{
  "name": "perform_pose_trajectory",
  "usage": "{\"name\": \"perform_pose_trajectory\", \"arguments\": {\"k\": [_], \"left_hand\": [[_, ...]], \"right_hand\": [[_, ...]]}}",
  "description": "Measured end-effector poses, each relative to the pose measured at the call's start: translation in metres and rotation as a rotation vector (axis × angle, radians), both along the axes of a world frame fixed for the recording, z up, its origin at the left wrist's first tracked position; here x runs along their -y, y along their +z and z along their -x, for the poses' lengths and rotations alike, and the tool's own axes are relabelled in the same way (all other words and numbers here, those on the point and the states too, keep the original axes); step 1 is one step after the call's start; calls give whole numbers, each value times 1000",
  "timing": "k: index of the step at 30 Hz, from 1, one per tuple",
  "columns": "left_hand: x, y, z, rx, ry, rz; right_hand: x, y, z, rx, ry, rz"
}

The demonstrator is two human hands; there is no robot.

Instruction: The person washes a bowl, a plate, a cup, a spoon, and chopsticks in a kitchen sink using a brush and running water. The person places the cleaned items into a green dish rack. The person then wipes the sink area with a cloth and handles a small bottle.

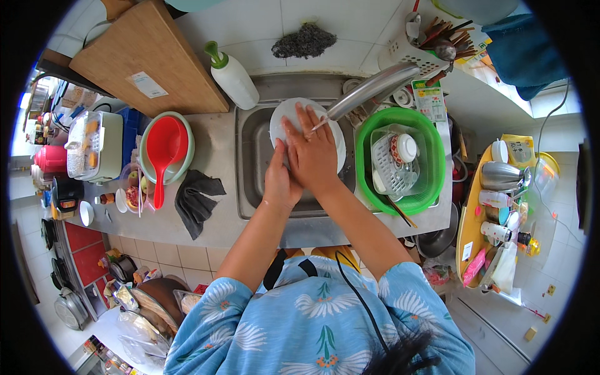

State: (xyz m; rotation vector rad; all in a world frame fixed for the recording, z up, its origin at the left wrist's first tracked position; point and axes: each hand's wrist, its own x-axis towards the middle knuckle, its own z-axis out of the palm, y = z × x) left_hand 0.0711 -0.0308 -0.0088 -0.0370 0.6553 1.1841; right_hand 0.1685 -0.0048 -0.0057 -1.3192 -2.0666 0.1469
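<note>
A white plate [280, 111] is tilted in the stainless steel sink [253, 154], under the metal faucet [370, 89]. Water from the spout falls on my right hand [311, 152], which lies flat with fingers spread on the plate's face. My left hand [282, 180] is at the plate's lower left edge, thumb up along the rim; its fingers are mostly hidden behind the plate and the other hand, and it appears to hold the plate. Right of the sink, a green plastic basket [363, 154] contains a clear perforated basket and a small bowl [403, 147].
Left of the sink lie a dark cloth [194, 201] and a red ladle [164, 140] on a pale green bowl [190, 161]. A white pump bottle [236, 84] and a wooden board [154, 56] stand behind. A utensil holder [408, 58] is behind the faucet.
</note>
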Motion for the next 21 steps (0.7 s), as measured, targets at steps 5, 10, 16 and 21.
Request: {"name": "perform_pose_trajectory", "arguments": {"k": [5, 10, 16, 21], "left_hand": [[-6, -2, 16, 20, -34, -68], [11, -6, -4, -143, -25, 6], [21, 0, -13, -388, -56, 3], [7, -15, 11, -421, -52, -2]], "right_hand": [[32, -2, -27, 41, 253, 18], [-1, -3, -14, 34, 66, 80], [-45, -19, -5, -300, -170, 532], [-17, -27, 4, -253, 120, 178]]}}
